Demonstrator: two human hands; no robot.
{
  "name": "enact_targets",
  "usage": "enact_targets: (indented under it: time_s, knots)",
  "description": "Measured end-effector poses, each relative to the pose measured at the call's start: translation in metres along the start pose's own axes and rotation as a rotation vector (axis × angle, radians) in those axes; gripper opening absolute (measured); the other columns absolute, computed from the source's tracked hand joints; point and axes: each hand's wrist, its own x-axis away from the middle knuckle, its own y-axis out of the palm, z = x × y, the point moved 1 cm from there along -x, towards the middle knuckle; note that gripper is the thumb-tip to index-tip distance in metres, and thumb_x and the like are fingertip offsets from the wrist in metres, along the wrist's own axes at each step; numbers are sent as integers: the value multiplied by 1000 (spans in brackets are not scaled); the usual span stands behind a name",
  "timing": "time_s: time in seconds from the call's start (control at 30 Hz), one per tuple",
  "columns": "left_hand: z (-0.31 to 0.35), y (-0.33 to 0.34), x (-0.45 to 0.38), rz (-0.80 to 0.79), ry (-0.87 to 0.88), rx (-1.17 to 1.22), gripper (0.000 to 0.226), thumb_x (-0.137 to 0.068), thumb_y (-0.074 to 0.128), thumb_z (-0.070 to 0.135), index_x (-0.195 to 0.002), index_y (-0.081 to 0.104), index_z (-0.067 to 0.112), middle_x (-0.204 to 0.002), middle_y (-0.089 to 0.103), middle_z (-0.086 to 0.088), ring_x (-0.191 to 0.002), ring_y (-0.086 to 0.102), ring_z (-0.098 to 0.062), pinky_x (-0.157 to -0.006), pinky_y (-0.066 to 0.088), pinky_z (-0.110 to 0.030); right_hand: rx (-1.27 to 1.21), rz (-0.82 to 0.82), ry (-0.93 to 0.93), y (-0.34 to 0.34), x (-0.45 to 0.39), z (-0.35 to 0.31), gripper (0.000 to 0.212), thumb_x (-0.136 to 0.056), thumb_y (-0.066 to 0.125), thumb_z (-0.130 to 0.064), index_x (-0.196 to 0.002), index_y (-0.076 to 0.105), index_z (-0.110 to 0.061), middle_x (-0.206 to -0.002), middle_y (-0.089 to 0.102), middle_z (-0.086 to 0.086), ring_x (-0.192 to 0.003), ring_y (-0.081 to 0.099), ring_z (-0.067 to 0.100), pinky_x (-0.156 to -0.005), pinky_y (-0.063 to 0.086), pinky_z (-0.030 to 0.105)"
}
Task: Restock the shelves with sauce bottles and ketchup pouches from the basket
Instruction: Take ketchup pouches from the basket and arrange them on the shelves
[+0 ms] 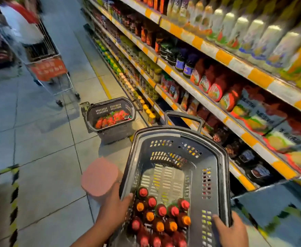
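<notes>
Both hands hold a grey basket of sauce bottles.
Left hand (116,205) and right hand (230,229) grip the basket (222,168) rims at lower centre; sauce bottles (161,219) stand between them, beside the shelves (222,57).

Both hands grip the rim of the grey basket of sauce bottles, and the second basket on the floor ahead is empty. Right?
Not quite. In the head view the left hand and right hand do grip the grey basket of sauce bottles, but the second basket holds red pouches.
</notes>
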Motion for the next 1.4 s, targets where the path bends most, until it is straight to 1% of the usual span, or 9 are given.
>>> enact_targets:
  time_s: [0.13,0.23,0.37,0.5,0.77,0.97,1.13,1.3,1.4]
  knots:
    - [18,-5,-50,-11,21,-54,36,-94,71,35,-127,55,31,-103,69,12,-92,66,-11,-80,57,-38,33,15,80,24,-20,-15,23,-80,85,-12,-97,69,-12,-77,66,8,-75,61,32,-72,49,41]
    - [29,-4,-83,-71,30,-86,34,-91,74,33,-120,56,31,-100,71,10,-91,69,-14,-81,58,-42,0,34,138,29,-24,-23,21,-84,83,-15,-99,68,-17,-78,67,1,-72,62,22,-67,47,38]
    - [52,4,-126,-177,110,-135,30,-89,78,27,-113,60,28,-96,74,11,-89,70,-8,-75,54,-32,-64,105,225,31,-12,-27,21,-84,81,-12,-98,67,-19,-76,65,-5,-70,59,10,-70,45,36]
    - [63,24,-173,-304,204,-253,24,-89,78,25,-102,57,22,-91,71,6,-87,69,-18,-75,53,-37,-74,178,408,43,7,-14,21,-85,80,-27,-93,62,-20,-81,65,3,-78,61,30,-74,47,39]
    - [87,76,-237,-671,391,-472,55,-85,70,46,-130,54,20,-119,70,1,-107,68,-23,-92,57,-44,-171,427,749,84,78,-4,31,-89,77,-38,-101,61,-14,-84,60,7,-81,56,33,-72,40,39]
    - [122,112,-216,-870,628,-545,22,-88,74,23,-100,56,20,-83,65,15,-73,63,-7,-56,42,-10,-341,593,1026,116,140,16,32,-88,79,-27,-109,62,-9,-93,64,17,-90,59,37,-87,50,46]
    - [130,147,-190,-972,757,-662,25,-87,75,27,-89,51,21,-77,63,10,-66,60,-4,-52,43,-24,-503,758,1009,142,191,20,21,-88,78,-28,-95,63,-14,-83,67,8,-77,63,26,-64,46,35]
    - [141,196,-170,-1091,826,-729,24,-85,79,28,-89,59,15,-75,64,7,-66,60,-8,-56,46,-27,-636,923,1053,163,207,21,18,-87,75,-31,-96,64,-21,-87,70,1,-80,67,20,-61,48,31]
    - [146,241,-173,-1132,851,-765,28,-79,84,27,-81,61,11,-71,67,-4,-67,65,-24,-61,54,-40,-668,999,1110,175,194,32,19,-86,76,-35,-97,65,-23,-87,72,-3,-80,70,18,-62,53,34]
